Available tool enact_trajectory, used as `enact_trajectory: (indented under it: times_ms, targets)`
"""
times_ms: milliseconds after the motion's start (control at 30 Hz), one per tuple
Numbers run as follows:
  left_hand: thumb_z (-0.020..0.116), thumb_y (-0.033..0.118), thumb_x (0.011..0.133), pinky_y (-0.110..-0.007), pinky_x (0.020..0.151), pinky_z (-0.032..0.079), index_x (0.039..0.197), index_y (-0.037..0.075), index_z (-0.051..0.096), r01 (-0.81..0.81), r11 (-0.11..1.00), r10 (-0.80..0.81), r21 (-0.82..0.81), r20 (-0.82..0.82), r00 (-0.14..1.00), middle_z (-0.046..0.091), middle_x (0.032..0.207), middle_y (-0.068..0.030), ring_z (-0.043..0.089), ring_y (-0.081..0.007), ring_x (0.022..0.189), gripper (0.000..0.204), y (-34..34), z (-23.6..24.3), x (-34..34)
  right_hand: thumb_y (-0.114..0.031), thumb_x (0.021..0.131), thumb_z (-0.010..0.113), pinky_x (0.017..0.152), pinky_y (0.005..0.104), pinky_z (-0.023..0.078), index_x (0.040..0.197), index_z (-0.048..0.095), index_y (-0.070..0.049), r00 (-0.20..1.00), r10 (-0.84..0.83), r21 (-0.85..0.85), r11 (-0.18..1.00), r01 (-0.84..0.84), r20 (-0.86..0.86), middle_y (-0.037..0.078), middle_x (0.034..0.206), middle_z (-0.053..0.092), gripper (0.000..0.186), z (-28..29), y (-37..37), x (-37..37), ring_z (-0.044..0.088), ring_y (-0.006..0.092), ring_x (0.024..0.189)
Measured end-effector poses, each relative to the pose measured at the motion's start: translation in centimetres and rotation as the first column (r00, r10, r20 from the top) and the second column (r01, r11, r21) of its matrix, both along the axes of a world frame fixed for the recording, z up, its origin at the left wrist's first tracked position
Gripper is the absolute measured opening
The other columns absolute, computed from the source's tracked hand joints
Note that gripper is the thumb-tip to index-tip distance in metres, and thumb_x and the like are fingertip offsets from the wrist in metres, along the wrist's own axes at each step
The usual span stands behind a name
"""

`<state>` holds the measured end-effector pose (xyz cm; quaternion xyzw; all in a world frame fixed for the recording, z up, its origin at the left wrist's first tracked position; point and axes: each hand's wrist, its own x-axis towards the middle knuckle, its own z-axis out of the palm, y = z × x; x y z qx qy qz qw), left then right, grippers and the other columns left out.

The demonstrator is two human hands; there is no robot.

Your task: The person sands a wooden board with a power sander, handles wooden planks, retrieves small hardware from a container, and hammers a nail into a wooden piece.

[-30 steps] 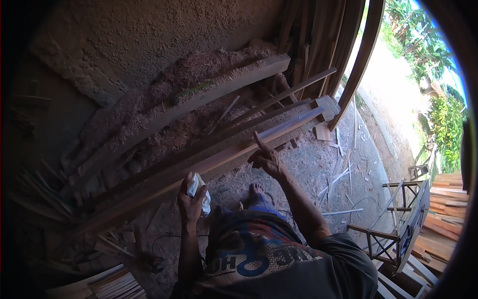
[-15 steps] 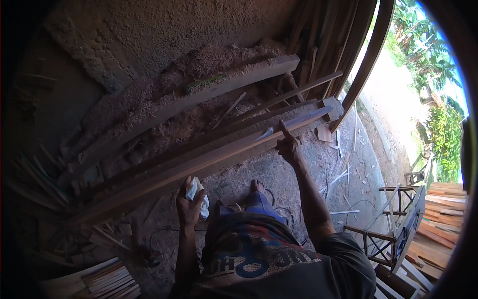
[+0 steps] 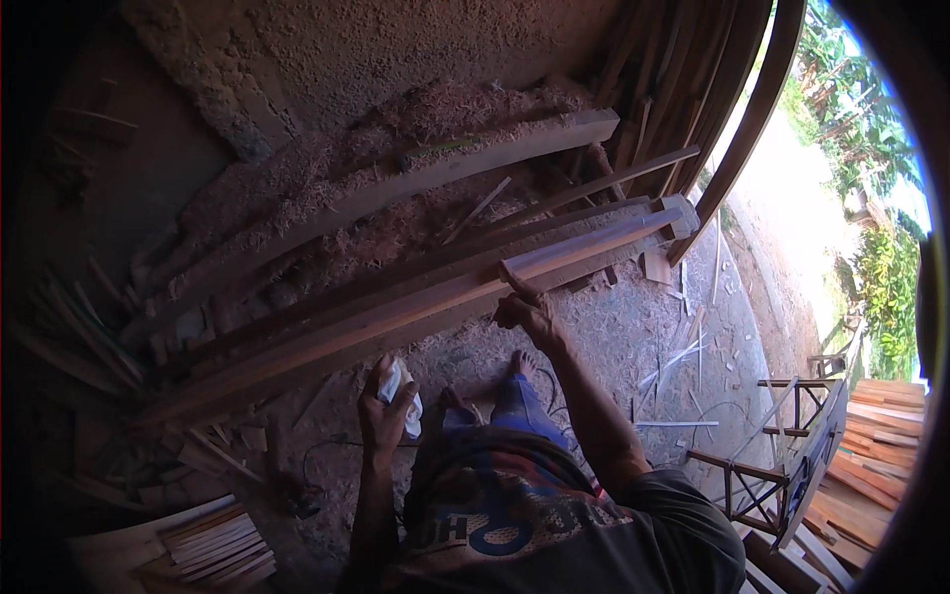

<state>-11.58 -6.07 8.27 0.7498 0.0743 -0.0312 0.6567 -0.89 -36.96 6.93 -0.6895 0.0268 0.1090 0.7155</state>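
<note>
My left hand (image 3: 381,408) is closed around a crumpled white packet (image 3: 403,398), held just on the near side of a long wooden board. My right hand (image 3: 529,312) holds nothing; its index finger is stretched out and the others are curled. That fingertip touches the top edge of the long reddish board (image 3: 396,325), near its middle. To the right of the finger, a pale, wet-looking smear (image 3: 584,244) covers the edge up to the far right end. The board rests along a thick, dusty beam (image 3: 594,262).
Behind lies another thick beam (image 3: 396,186), strewn with wood shavings (image 3: 435,119). Tall planks (image 3: 742,129) lean at the far right. A metal-framed stand (image 3: 792,465) and stacked boards (image 3: 871,445) are on the right. Slats (image 3: 223,544) lie at lower left; a cable crosses the floor.
My right hand has slid left along the board, its fingertip moving from the right part toward the middle. A white blob ahead of the finger no longer shows. My left hand keeps the packet.
</note>
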Motion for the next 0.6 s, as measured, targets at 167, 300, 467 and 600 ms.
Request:
enact_trajectory:
  times_ms: [167,300,467,600]
  targets:
    - [0.078,0.016,0.086,-0.031,0.081,0.053,0.135,-0.004,0.051,-0.006,0.999,0.006,0.048,0.001,1.0,0.063,0.118,-0.0144,0.062,-0.018,0.098,0.059,0.4,1.4,-0.8,-0.019,0.09,0.059,0.062,0.0467,0.052,0.158,0.01,-0.017,0.976,0.09,-0.767,0.634,0.099,0.2,0.02,0.08,0.068,0.083,0.1,2.4,-0.4,0.067,0.0366,0.068]
    - [0.078,0.016,0.085,-0.028,0.073,0.053,0.134,-0.004,0.051,-0.044,0.997,0.044,0.057,0.003,0.999,0.064,0.111,-0.0126,0.061,-0.0154,0.092,0.059,0.8,0.3,-1.3,-0.021,0.09,0.058,0.061,0.05,0.051,0.157,0.012,-0.016,0.929,0.309,-0.871,0.491,0.026,0.202,0.021,0.077,0.067,0.081,0.0,4.0,-2.9,0.066,0.0407,0.067]
    - [0.079,0.015,0.084,-0.03,0.076,0.053,0.133,-0.004,0.052,-0.127,0.992,0.125,-0.02,-0.054,0.991,0.064,0.112,-0.0131,0.061,-0.0165,0.094,0.059,-0.3,1.5,-1.7,-0.018,0.088,0.059,0.064,0.0482,0.053,0.156,0.02,-0.022,0.987,0.002,-0.726,0.678,0.115,0.158,0.019,0.074,0.068,0.079,0.5,0.5,-1.0,0.068,0.0387,0.07]
    - [0.079,0.014,0.084,-0.03,0.078,0.054,0.133,-0.004,0.053,-0.135,0.989,0.133,0.052,0.042,0.99,0.064,0.114,-0.0132,0.062,-0.0176,0.096,0.059,-0.5,-0.2,-2.6,-0.01,0.091,0.056,0.061,0.0344,0.055,0.157,0.019,-0.019,0.988,0.0,-0.709,0.696,0.112,0.155,0.013,0.069,0.07,0.076,-0.4,-1.7,0.4,0.068,0.0183,0.059]
